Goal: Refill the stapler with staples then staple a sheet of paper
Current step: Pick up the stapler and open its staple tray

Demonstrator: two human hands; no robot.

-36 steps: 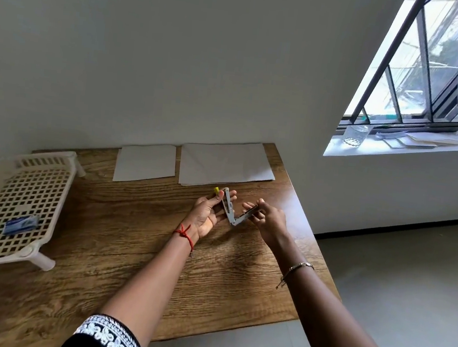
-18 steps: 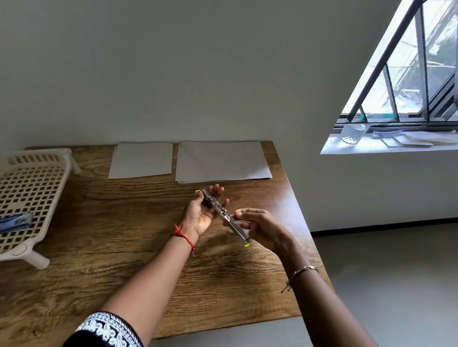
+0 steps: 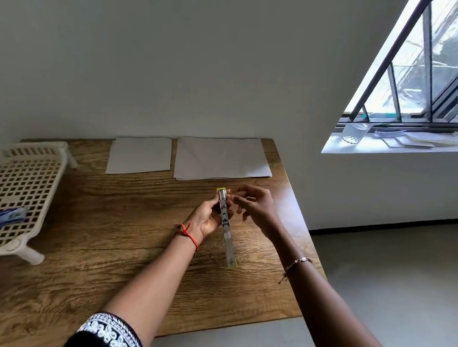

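Note:
A small metal stapler (image 3: 224, 223) with yellow ends is swung fully open into one long strip above the wooden table (image 3: 101, 244). My left hand (image 3: 206, 218) grips its far half from the left. My right hand (image 3: 255, 207) hovers just right of the stapler's top end, fingers spread and loosely curled, holding nothing that I can see. A small blue staple box (image 3: 8, 216) lies in the cream plastic basket (image 3: 8, 195) at the left. Two stacks of white paper (image 3: 221, 158) lie at the table's far edge.
The smaller paper stack (image 3: 139, 158) lies left of the larger one, both against the wall. The table's right edge drops to a grey floor. A window sill at the right carries a glass (image 3: 354, 132) and some papers.
The stapler went from a V shape to fully unfolded and now points toward me. My right hand let go of its near end and moved up beside its top end.

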